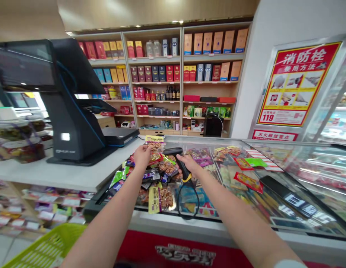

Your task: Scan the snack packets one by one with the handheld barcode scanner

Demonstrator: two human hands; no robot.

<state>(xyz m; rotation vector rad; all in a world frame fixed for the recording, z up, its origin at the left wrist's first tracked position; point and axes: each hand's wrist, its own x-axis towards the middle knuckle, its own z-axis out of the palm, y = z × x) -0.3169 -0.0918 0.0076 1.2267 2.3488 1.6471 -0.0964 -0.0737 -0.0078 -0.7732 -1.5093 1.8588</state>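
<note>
My right hand (pixel 189 164) is wrapped round the handle of a black barcode scanner (pixel 174 151), whose head points left over the packets. The scanner's dark cord (pixel 198 203) hangs in a loop below a yellow collar. My left hand (pixel 142 155) is closed, pinching the left edge of a snack packet with a yellow label (pixel 155 139). Beneath both hands is a heap of snack packets (pixel 168 165) on the glass-topped freezer (pixel 228 203). Another yellow packet (pixel 154 199) lies at the heap's near edge.
A black checkout terminal (pixel 75 100) stands on the white counter (pixel 78 176) at left, near stacked jars (pixel 24 143). A lime-green basket (pixel 50 247) is low at left. Red packets (pixel 248 181) and a black freezer handle (pixel 287 195) are at right. Boxed shelves (pixel 181 67) line the back.
</note>
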